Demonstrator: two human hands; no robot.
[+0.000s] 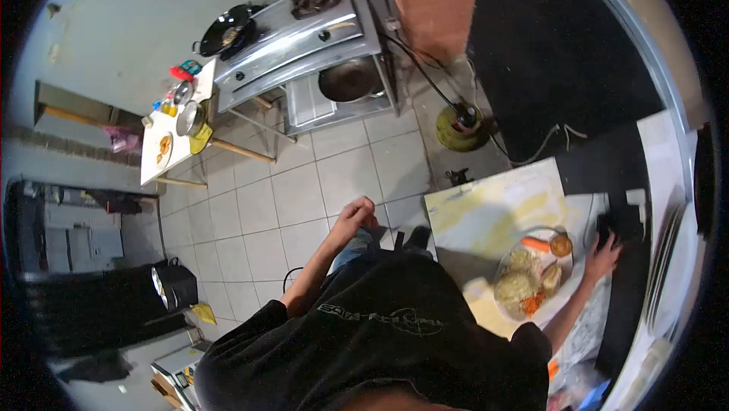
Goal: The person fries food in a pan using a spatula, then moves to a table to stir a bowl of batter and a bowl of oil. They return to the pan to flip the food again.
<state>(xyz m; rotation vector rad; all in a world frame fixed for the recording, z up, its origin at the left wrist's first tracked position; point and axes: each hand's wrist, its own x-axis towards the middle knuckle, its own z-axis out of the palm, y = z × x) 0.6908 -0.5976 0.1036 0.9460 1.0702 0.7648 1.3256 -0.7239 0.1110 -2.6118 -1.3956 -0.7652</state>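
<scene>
My left hand [355, 219] hangs over the tiled floor in front of my body, fingers curled in, with no object showing in it. To the right, my right hand [602, 257] reaches past the plate, its fingers on a small black object [605, 229] whose kind I cannot tell. Just left of that arm, the plate [499, 301] carries pale shredded vegetable [516, 285], grated carrot [534, 304], a carrot piece [535, 244] and a round brownish item [561, 245]. Under the plate is a pale, yellow-stained tabletop [486, 214].
A metal stove [292, 50] with a black wok [226, 31] stands at the far wall, a large pan [349, 81] on its lower shelf. Left of it, a side table [154, 141] holds bowls. A green gas cylinder [456, 132] with a hose stands on the floor beyond my tabletop.
</scene>
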